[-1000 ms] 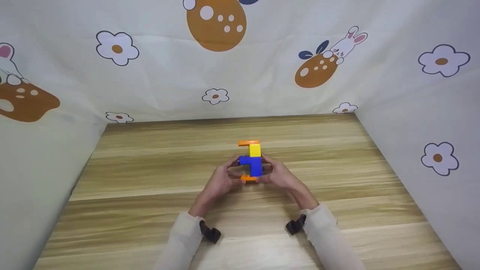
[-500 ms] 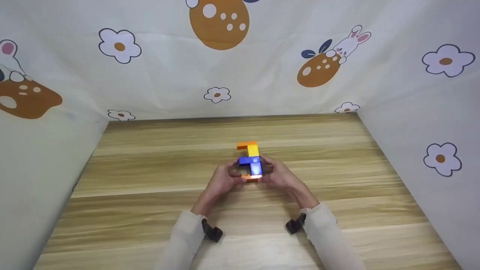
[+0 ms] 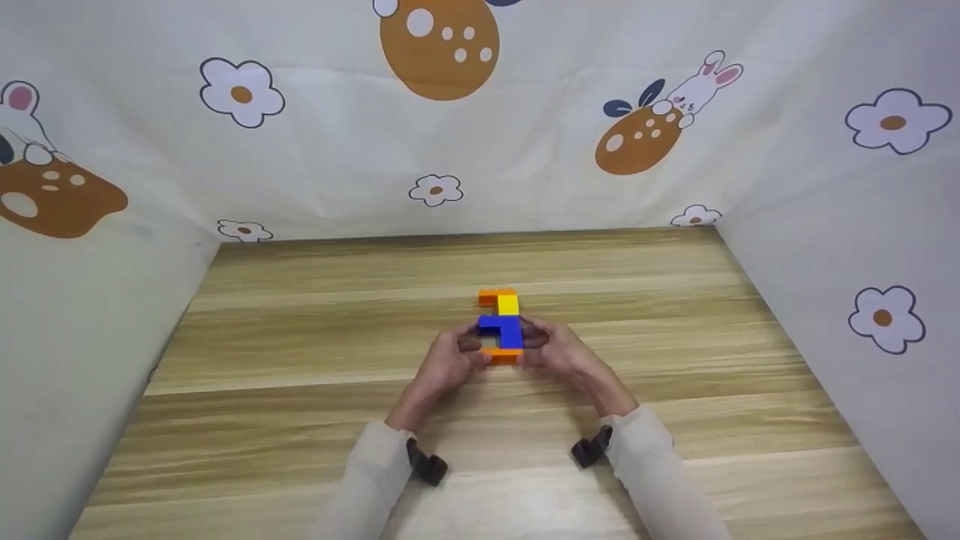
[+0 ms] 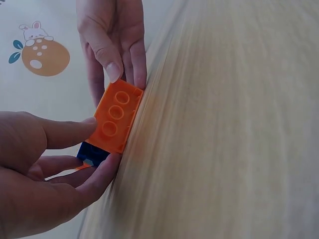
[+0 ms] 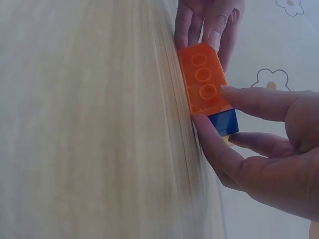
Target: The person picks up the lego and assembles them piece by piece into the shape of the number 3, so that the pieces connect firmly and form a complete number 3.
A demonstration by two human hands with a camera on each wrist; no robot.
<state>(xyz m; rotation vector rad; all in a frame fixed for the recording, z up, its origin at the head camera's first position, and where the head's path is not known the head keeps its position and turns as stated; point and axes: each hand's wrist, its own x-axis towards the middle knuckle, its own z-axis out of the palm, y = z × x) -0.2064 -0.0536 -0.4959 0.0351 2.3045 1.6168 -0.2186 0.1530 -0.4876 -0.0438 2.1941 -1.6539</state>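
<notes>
Both hands hold one toy brick assembly near the middle of the table. In the head view its blue bricks (image 3: 510, 332) form the centre, with a stub out to the left. A yellow brick (image 3: 508, 304) joins them on the far side, and an orange brick (image 3: 491, 297) caps the far end. The near end is another orange brick (image 3: 502, 356), its hollow underside with round tubes facing both wrist cameras. My left hand (image 3: 448, 360) grips the near end from the left, thumb on the orange brick. From the right, my right hand (image 3: 562, 351) pinches that end and the blue part.
The wood-grain table (image 3: 300, 322) spreads around the hands. A pale printed cloth (image 3: 330, 150) with flowers and rabbits rises behind and at both sides. Black wrist mounts (image 3: 427, 463) sit at the sleeve cuffs.
The toy brick assembly has tipped back and forth in the hands. Its far orange brick now sits slightly nearer, and the near orange brick shows a broader face. Both hands keep their hold.
</notes>
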